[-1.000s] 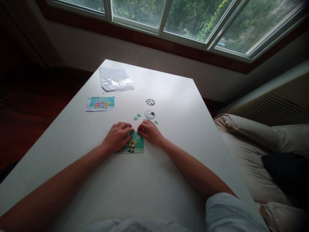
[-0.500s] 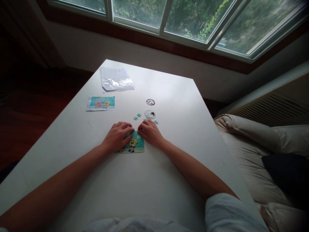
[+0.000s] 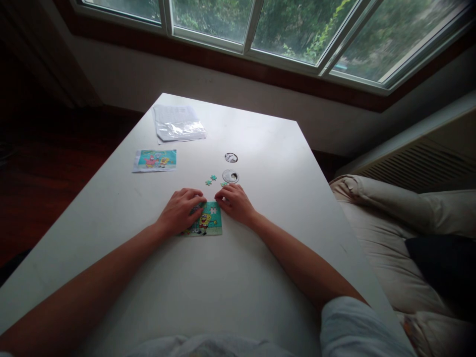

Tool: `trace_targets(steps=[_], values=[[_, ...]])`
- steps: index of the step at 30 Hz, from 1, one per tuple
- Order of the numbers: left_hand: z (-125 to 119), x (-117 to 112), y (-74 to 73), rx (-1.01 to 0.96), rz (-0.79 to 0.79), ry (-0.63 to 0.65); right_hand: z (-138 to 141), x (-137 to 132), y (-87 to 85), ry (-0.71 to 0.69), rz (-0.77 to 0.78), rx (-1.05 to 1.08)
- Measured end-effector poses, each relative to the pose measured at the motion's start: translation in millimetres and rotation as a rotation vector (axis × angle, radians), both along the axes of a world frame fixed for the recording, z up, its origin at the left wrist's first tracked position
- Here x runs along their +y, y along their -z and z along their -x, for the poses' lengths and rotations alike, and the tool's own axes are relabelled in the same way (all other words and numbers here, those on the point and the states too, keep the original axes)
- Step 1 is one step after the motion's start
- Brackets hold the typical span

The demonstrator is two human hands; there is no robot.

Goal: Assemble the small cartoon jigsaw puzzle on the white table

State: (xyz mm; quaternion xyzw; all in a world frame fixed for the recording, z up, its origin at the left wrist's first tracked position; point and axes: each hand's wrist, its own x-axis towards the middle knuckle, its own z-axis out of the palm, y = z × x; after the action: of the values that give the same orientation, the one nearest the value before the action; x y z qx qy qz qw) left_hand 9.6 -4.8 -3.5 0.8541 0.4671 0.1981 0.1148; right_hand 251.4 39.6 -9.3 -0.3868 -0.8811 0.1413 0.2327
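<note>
A partly assembled jigsaw puzzle [image 3: 213,224] with a yellow cartoon figure on teal lies flat on the white table. Near its upper right a pale, piece-shaped gap shows. My left hand [image 3: 182,210] covers the puzzle's left part, fingers bent and thumb pressed on it, holding it in place. Just off the upper right corner is my right hand [image 3: 236,204], its thumb and fingertips drawn together; whether a piece is between them is hidden. Beyond the hands lie loose puzzle pieces [image 3: 208,183], one partly behind my right fingers.
A small picture card [image 3: 156,160] with the same cartoon figures lies at the left. Papers with a clear plastic bag [image 3: 180,124] are at the table's far left corner. Two round table inserts [image 3: 231,176] sit beyond my right hand. A beige sofa [image 3: 372,238] stands to the right.
My right hand has shifted slightly right, off the puzzle's corner, uncovering the gap. A loose piece beside its fingers is now out of sight. My left hand stays put.
</note>
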Motion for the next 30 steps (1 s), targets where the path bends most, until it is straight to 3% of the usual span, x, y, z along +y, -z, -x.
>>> trace_targets(steps=[6,21,30], values=[[0,0,-1.6,0.009,0.001,-0.001,-1,1,3.2,-0.080,0.001,-0.038],[-1,-1,1.9,0.031,-0.046,0.057,3,-1,1.3,0.065,-0.011,-0.106],[-1,-2,1.2,0.032,-0.030,0.070,-8,11,5.2,0.166,-0.061,-0.010]])
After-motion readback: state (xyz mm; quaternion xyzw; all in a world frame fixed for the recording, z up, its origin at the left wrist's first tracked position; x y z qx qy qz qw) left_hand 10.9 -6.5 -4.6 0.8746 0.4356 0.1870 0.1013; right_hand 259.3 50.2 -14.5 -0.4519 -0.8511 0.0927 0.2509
